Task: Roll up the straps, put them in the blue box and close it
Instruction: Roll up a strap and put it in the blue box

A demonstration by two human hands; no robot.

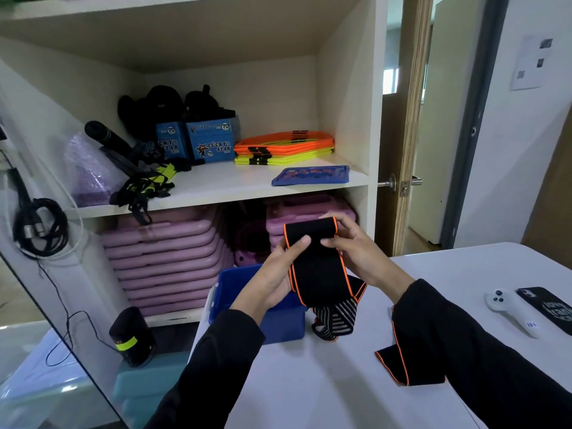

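A black strap with orange edging [317, 267] is held up above the white table [340, 382]. My left hand [278, 270] grips its left edge, thumb on the front. My right hand [356, 246] pinches its top right, where the strap folds over. The strap's lower end, striped grey and orange [334, 320], hangs down to the table. The open blue box [247, 283] stands at the table's far left edge, partly hidden behind my left hand. A second black strap with orange edging [399, 363] lies on the table under my right forearm.
A white controller [507, 308] and a black phone [548, 308] lie at the table's right. Behind stands a shelf with a blue lid [311, 175], orange and yellow hoops [284, 147] and pink boards [167, 258]. A black roll [133, 335] sits on teal boards at lower left.
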